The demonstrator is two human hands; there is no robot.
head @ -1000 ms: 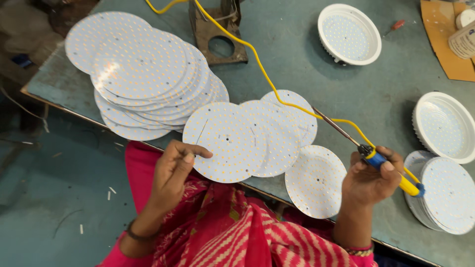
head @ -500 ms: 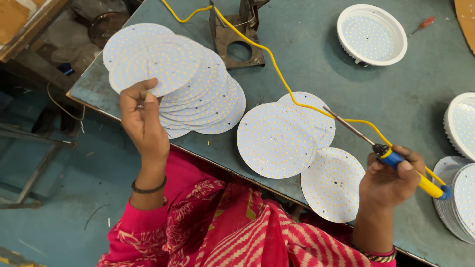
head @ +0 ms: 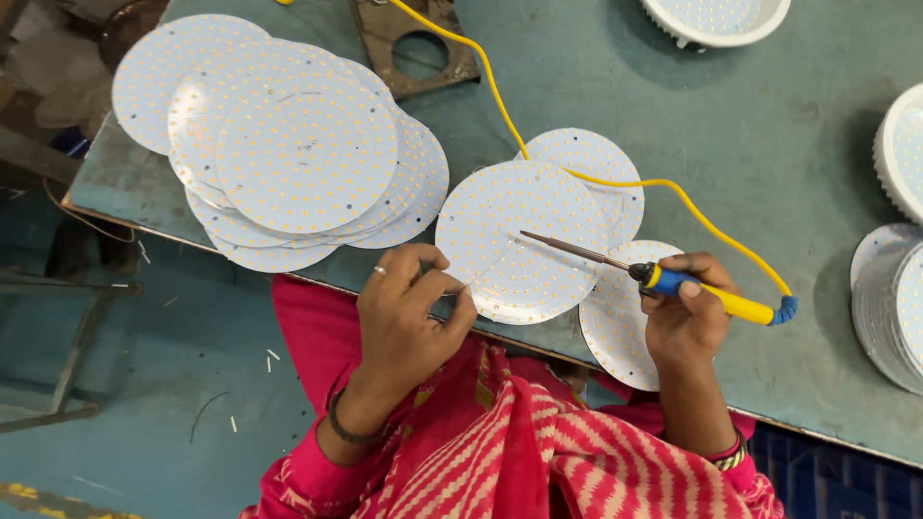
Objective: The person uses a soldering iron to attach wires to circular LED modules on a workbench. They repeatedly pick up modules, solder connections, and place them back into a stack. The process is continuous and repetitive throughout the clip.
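The top disc (head: 524, 240), a round white board dotted with small yellow chips, lies flat at the table's (head: 769, 173) near edge, overlapping two like discs at its 1 and 4 o'clock. The left hand (head: 409, 312) sits at the disc's 7 o'clock, fingers curled and pinched on what looks like a thin strand of wire (head: 481, 279) running up onto the disc; whether it also grips the rim I cannot tell. The right hand (head: 687, 317) is at the disc's 4 o'clock, closed in a pen grasp around the soldering iron (head: 663, 281). The iron's long axis runs from 4 to 10 o'clock, its tip over the disc's centre, just beside the wire's end. The left hand is nearer the disc; its yellow cord (head: 673, 192) loops away toward 12.
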